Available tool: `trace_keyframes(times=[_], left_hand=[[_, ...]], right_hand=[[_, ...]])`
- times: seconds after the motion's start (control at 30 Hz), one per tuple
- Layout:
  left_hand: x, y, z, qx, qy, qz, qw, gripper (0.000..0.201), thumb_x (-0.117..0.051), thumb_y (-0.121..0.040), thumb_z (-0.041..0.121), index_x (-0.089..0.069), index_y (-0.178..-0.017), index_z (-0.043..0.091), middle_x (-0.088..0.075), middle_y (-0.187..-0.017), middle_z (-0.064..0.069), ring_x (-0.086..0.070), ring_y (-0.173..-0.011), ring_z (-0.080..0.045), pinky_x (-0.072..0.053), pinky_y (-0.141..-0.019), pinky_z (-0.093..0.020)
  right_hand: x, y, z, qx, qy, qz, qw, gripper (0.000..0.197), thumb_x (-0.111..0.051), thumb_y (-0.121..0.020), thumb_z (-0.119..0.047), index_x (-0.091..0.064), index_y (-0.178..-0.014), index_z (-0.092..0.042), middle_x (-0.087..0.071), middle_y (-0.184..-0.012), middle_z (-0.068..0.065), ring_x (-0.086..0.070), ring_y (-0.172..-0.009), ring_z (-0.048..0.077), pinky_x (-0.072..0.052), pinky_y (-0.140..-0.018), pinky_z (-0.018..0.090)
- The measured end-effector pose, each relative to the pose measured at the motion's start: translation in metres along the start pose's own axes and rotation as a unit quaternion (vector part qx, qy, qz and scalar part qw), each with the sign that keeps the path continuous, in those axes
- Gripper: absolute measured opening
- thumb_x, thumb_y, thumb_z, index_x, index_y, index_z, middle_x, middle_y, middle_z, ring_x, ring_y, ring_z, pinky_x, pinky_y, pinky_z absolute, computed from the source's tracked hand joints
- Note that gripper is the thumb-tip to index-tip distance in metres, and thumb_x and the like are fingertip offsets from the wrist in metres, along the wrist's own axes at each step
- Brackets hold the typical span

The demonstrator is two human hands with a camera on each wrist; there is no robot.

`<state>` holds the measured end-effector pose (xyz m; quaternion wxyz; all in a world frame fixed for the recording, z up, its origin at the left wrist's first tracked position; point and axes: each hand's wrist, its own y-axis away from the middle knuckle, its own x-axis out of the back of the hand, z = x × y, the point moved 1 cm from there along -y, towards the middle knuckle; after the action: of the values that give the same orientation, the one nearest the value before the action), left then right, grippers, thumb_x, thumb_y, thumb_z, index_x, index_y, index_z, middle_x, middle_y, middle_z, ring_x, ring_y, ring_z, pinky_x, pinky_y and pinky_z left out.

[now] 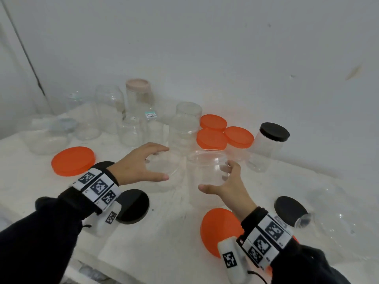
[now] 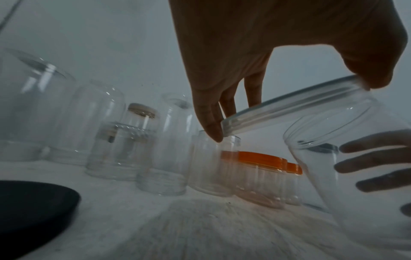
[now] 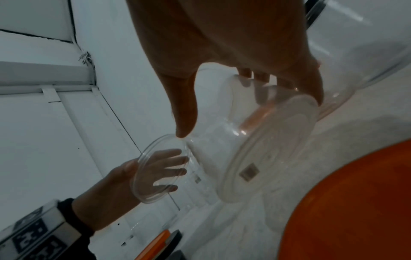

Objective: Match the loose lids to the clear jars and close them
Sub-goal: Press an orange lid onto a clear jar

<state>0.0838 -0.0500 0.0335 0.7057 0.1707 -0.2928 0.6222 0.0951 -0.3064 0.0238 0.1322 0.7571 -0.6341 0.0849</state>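
Note:
My left hand (image 1: 141, 165) holds a clear round lid (image 1: 164, 163) by its rim between thumb and fingers, just left of a short wide clear jar (image 1: 207, 169). My right hand (image 1: 227, 185) grips that jar round its wall and holds it above the table, mouth up. In the left wrist view the clear lid (image 2: 289, 107) is tilted beside the jar's open mouth (image 2: 347, 126). The right wrist view shows the jar's base (image 3: 266, 146) and the clear lid (image 3: 160, 168) beyond it. Lid and jar are close but apart.
Several open clear jars (image 1: 131, 119) stand at the back left. Three orange-lidded jars (image 1: 213, 138) and a black-lidded jar (image 1: 270, 140) stand behind. Loose orange lids (image 1: 71, 160) (image 1: 219, 228) and black lids (image 1: 133, 206) (image 1: 289, 210) lie on the white table (image 1: 168, 232).

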Motion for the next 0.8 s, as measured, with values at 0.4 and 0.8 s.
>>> trace_keyframes(times=[0.4, 0.8], left_hand=[[0.012, 0.013, 0.002, -0.009, -0.011, 0.032, 0.999, 0.084, -0.065, -0.049, 0.065, -0.043, -0.126, 0.039, -0.039, -0.134, 0.015, -0.038, -0.123, 0.0, -0.032, -0.091, -0.009], [-0.02, -0.002, 0.02, -0.068, -0.106, -0.052, 0.991, 0.094, -0.059, -0.05, 0.072, -0.04, -0.134, 0.034, -0.029, -0.142, 0.016, -0.018, -0.126, 0.004, -0.017, -0.107, -0.021]], right_hand=[[-0.037, -0.015, 0.005, 0.007, 0.057, -0.081, 0.995, 0.106, -0.086, -0.061, -0.015, -0.014, -0.138, -0.018, -0.028, -0.135, -0.002, -0.033, -0.125, 0.015, -0.038, -0.104, 0.034], [-0.034, -0.005, 0.0, 0.023, 0.069, -0.161, 0.984, 0.088, -0.086, -0.063, -0.015, -0.027, -0.127, -0.032, -0.042, -0.121, -0.02, -0.043, -0.114, 0.007, -0.043, -0.077, 0.013]])
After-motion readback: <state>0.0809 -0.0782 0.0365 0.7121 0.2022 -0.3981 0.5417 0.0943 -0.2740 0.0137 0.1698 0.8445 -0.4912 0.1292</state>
